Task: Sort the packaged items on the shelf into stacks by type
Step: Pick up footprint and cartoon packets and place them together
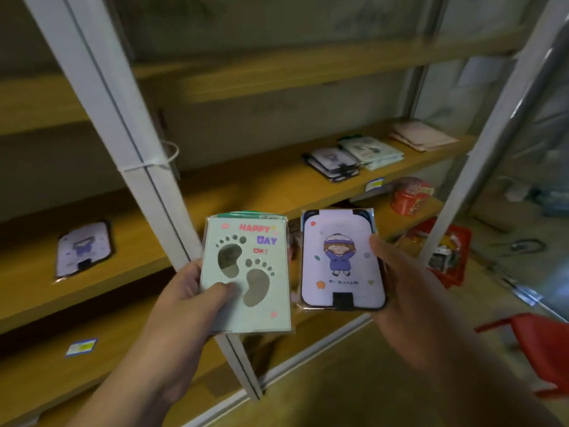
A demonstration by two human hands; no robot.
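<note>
My left hand [184,298] grips a pale green packet [261,291] printed with two footprints and "HAPPY DAY", thumb on its front. My right hand [397,278] holds a lilac packet [335,260] with a cartoon child in purple, fingers along its right edge. Both packets are upright in front of the shelf post. On the wooden shelf [246,192] to the right lie a stack of lilac packets [334,163], a stack of pale green packets [371,151] and a pinkish stack [421,135]. One lilac packet [84,248] lies alone on the left shelf section.
A white metal shelf post [135,155] runs diagonally between the two shelf sections. A red tin [411,195] sits on the lower shelf at right. A red crate [449,257] and a red plastic stool [542,349] stand on the floor to the right.
</note>
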